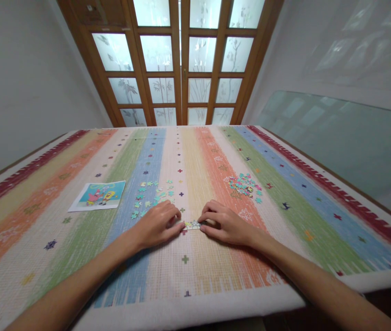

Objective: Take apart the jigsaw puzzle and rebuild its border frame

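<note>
A short strip of joined jigsaw pieces (192,225) lies on the striped cloth between my hands. My left hand (161,223) pinches its left end between thumb and fingers. On the opposite end, my right hand (221,222) has its thumb and fingertips closed over the strip's edge. Spread-out teal puzzle pieces (147,193) lie just beyond my left hand. Farther right is a heaped pile of puzzle pieces (245,186), teal with pink and yellow bits. The printed cartoon picture (100,196) rests flat to the left of the loose pieces.
The striped, patterned cloth (188,271) covers a wide surface whose near edge drops off below my forearms. Behind it stand wooden doors (181,69) with frosted panes. White walls rise at both sides, and a pale glass panel (340,147) leans at the right.
</note>
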Demonstrator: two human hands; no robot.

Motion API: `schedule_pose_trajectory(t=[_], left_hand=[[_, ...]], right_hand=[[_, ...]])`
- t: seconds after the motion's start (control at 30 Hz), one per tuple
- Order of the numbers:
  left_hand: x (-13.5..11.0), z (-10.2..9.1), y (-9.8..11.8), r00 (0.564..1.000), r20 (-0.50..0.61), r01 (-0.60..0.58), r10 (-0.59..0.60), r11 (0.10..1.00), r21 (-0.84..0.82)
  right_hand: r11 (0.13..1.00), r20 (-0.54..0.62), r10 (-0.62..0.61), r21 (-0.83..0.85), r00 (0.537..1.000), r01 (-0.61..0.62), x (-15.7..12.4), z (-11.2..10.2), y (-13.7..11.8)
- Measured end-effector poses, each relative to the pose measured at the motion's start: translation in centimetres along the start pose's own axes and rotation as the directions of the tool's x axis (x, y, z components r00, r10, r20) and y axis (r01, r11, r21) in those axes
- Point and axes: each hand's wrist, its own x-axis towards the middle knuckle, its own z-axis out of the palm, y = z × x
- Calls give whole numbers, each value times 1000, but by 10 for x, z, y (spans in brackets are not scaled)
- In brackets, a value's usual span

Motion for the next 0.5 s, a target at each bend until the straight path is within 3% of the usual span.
schedule_pose_trajectory(t=[0.2, 0.5], left_hand=[[1, -3, -21, 971, -214, 135, -110, 985, 107], [3, 3, -32, 959, -218, 227, -181, 951, 209]], right_hand=[[1000, -15, 1, -3, 1000, -1, 0, -1, -1], [1000, -38, 1, -24, 999, -2, 1, -3, -2]])
